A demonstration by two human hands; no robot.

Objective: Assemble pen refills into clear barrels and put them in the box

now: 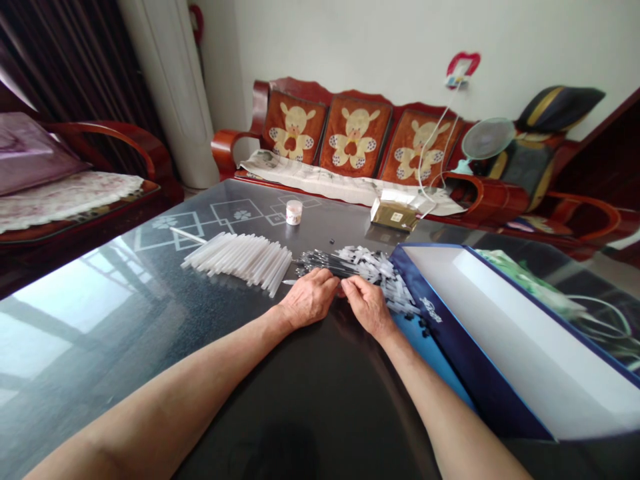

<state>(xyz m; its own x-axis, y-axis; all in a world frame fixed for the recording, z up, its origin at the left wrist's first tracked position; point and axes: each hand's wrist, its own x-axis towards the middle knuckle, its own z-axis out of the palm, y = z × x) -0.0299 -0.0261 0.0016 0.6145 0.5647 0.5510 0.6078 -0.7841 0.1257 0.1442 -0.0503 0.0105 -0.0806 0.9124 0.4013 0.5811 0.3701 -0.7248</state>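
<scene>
My left hand (311, 298) and my right hand (369, 305) meet low over the dark table, fingers closed and tips nearly touching. Whatever they pinch is hidden by the fingers. A pale pointed tip (289, 282) shows beside my left hand; I cannot tell whether it is held. Just beyond my fingers lies a bundle of thin dark rods with metal tips, like pen refills (320, 259). Short white translucent pieces (373, 261) are heaped behind and beside my right hand. To the left, many whitish tubes like pen barrels (240, 257) lie side by side in a row.
A large blue box (500, 333) with a white inside stands at right, small black pieces (424, 325) beside it. Farther back are a small round tub (294, 213) and a tissue box (394, 215). A wooden sofa (235, 141) stands behind the glossy table (125, 320).
</scene>
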